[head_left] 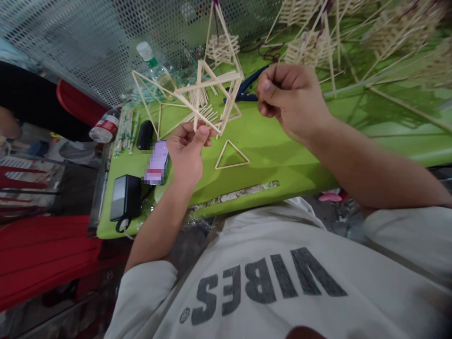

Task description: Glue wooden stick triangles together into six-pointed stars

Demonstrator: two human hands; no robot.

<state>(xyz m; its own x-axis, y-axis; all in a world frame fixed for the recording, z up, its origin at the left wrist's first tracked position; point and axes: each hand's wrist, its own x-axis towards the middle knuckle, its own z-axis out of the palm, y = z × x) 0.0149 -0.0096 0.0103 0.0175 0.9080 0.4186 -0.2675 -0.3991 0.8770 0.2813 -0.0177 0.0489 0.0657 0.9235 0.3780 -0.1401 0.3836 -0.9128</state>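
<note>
My left hand pinches one corner of a star-shaped frame made of thin wooden sticks, holding it above the green table. To its right, my right hand is raised with thumb and fingers pressed together; anything between them is too small or hidden to make out. A dark blue tool with two arms lies behind that hand, partly covered. Below the star, a small stick triangle lies flat on the table. Loose wooden sticks show behind the star, and a larger stick triangle stands to its left.
The green table carries a phone, a black case, a black power adapter, wrapped sticks and bottles. Several stick structures stand at back right before a perforated metal panel. Another person's arm is at left.
</note>
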